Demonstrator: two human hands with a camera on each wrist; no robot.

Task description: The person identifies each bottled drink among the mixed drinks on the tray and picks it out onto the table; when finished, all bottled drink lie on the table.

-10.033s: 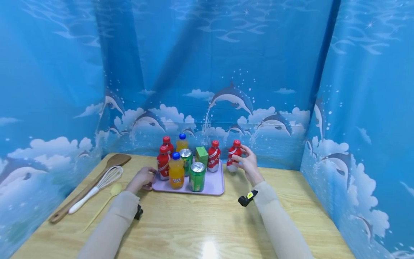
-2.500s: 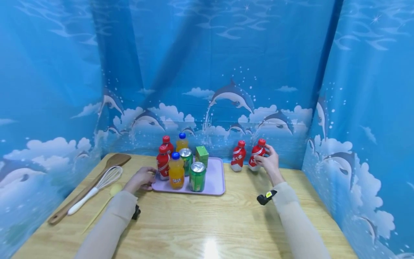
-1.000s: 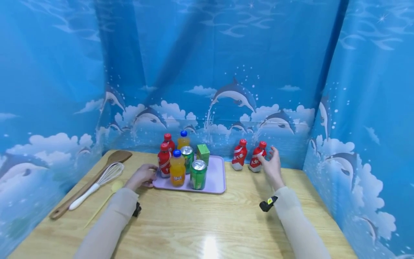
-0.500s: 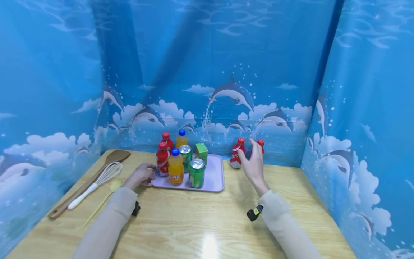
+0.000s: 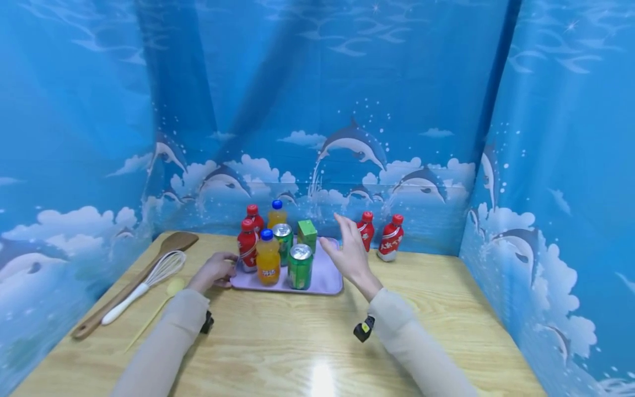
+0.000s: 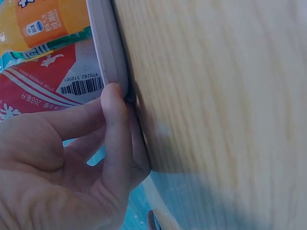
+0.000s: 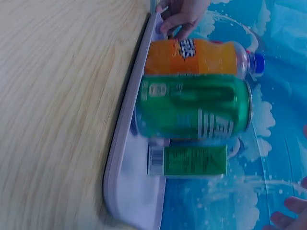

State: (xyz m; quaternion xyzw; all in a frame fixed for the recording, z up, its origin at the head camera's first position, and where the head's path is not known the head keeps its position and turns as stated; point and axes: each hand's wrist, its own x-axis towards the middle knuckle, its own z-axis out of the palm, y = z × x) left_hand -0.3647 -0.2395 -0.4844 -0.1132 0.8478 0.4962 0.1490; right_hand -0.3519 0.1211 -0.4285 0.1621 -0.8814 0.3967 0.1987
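Note:
My left hand (image 5: 215, 272) grips the left corner of a lilac tray (image 5: 328, 278), its fingers against the rim in the left wrist view. The tray carries two red bottles at the left, the nearer red bottle (image 5: 248, 251) beside an orange soda bottle (image 5: 268, 263) with a blue cap. A second orange bottle (image 5: 276, 216) stands behind. Also on it are a front green can (image 5: 300, 271), a rear green can (image 5: 284, 243) and a small green carton (image 5: 307, 236). My right hand (image 5: 351, 258) holds nothing, fingers spread above the tray's right end.
Right of the tray, a red bottle (image 5: 366, 232) partly behind my right hand and another red bottle (image 5: 391, 240) stand upright on the wooden table (image 5: 278, 342). At the left lie a wooden spatula (image 5: 134, 281), a whisk (image 5: 149, 284) and a yellow spoon (image 5: 157, 309). Printed curtains enclose the table.
Two red bottles have gone from the tray's right side and beside it to spots further right on the table. My right hand has let go of the second and moved left over the tray.

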